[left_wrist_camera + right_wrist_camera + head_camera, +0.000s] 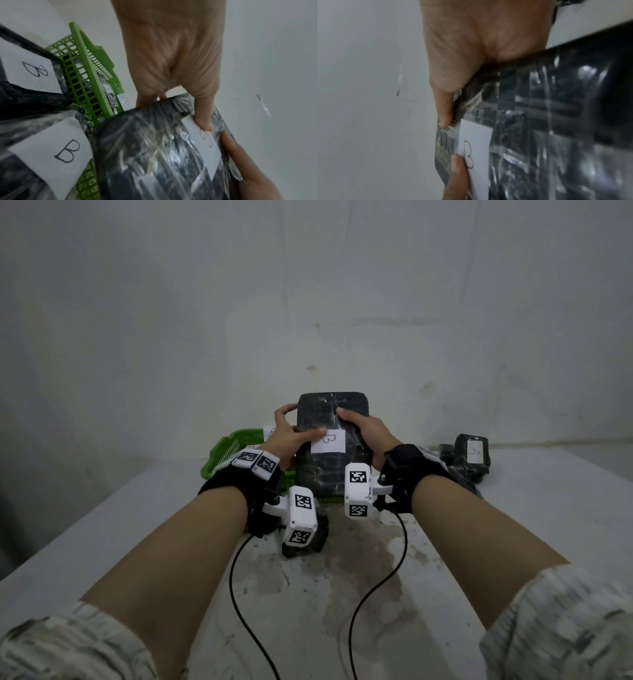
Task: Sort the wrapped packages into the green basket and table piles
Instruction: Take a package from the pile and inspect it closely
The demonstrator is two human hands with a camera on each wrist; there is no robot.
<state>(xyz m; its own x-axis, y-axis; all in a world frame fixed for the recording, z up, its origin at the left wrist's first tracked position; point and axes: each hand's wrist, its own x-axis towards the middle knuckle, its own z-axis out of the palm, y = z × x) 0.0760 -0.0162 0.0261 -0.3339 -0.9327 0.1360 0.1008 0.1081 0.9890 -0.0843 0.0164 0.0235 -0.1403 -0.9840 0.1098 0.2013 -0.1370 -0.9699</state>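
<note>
From the head view, both hands grasp one dark wrapped package (330,440) held up over the near end of the green basket (227,448): the left hand (291,436) clasps its left edge with the thumb laid across the white label marked B (328,441), and the right hand (364,429) clasps the right edge with the thumb on the front. The package and wrists hide most of the basket; only its left rim and a few white labels inside show. A second dark package (472,453), its label hard to read, lies on the table (137,525) at far right, partly behind the right wrist. In the left wrist view the held package (154,155) fills the lower frame, the thumb (204,119) pressing its label; two more B-labelled packages (51,148) lie at left, cut off by the frame edge, touching the basket's mesh wall (80,86). The right wrist view is blurred: the right thumb (444,108) pinches the package's wrapped edge (539,121), and the left thumb tip (458,169) overlaps the label.
</note>
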